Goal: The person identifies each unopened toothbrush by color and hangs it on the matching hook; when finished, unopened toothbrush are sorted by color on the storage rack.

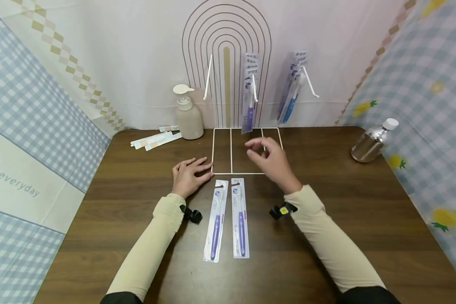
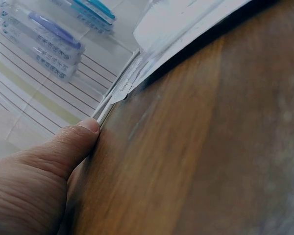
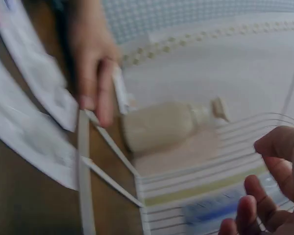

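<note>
My left hand [image 1: 190,176] rests palm down on the table, its fingers spread near the left edge of a white-lined grid [image 1: 231,152]. Above that grid hovers my right hand [image 1: 270,161], fingers loosely bent, thumb and forefinger apart, holding nothing. Two packaged purple toothbrushes, a left one [image 1: 215,221] and a right one [image 1: 240,219], lie side by side on the table between my forearms. Behind the right hand, packaged purple toothbrushes [image 1: 249,101] hang on the middle hook [image 1: 254,88]. Packaged toothbrushes with a blue one in front [image 1: 290,105] hang by the right hook [image 1: 310,82].
A bare white hook [image 1: 208,78] sticks out at the left of the wall. Below it stand a beige pump bottle [image 1: 189,120] and several paper sachets [image 1: 157,139]. A silver bottle [image 1: 370,143] with a white cap is at the back right. Patterned cloth surrounds the table.
</note>
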Demonstrator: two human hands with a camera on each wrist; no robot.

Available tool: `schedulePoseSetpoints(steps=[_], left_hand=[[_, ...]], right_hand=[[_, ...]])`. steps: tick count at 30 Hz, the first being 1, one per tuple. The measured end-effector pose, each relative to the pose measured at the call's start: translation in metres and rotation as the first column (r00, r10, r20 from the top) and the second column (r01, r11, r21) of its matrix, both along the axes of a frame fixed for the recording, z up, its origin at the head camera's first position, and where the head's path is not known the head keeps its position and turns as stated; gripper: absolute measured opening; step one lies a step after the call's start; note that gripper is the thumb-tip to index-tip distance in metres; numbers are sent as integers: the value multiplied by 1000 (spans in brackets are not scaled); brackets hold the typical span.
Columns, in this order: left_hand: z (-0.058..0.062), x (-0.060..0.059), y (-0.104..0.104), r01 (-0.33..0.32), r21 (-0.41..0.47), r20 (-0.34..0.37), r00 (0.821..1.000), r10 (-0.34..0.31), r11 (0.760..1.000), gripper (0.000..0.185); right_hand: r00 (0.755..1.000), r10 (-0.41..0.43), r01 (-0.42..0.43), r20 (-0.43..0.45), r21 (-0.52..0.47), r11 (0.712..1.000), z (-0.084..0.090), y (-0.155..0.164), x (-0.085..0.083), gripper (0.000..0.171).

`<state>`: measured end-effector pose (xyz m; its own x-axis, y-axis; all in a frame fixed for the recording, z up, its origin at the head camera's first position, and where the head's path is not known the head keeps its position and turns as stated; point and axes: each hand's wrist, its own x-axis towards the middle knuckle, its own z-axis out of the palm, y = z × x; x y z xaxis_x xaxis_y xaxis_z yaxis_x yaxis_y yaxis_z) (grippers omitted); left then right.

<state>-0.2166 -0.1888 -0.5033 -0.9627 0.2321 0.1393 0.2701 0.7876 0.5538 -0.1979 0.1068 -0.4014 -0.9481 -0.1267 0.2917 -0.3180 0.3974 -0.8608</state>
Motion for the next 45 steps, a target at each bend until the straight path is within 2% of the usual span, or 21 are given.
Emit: schedulePoseSetpoints(steps=[6,12,16,21,30,34,39,45], left_hand=[[0,1,-1,-7,0,0,1000,7,1000,42],[-2,0,-3,-9,-6,-5,1000,9,1000,42],[-3,-1,-3,-8,-11,-7,1000,8,1000,42],[-1,0,-2,-5,-5,-10,1000,5,1000,42],[0,2,0,-3,-1,-18,1000,3,1000,42],[1,2,1,-2,-4,-7,1000,2,1000,42],[-1,2,1,-4,-12,6,1000,4,1000,41],[-1,1,0,-2,-17,-2,1000,2,1000,42]], right_hand=[[991,47,-56,127,68,996,-41,-10,28,27],[971,88,-120,221,135,984,-65,-13,45,35],[963,106,-150,246,167,975,-74,-13,50,38],[963,97,-154,250,222,963,-81,-15,54,40],[973,31,-106,229,322,941,-87,-20,58,43],[975,22,-88,222,293,952,-89,-19,59,39],[983,33,-69,179,196,978,-90,-15,59,34],[991,48,-62,128,105,993,-73,-8,55,36]])
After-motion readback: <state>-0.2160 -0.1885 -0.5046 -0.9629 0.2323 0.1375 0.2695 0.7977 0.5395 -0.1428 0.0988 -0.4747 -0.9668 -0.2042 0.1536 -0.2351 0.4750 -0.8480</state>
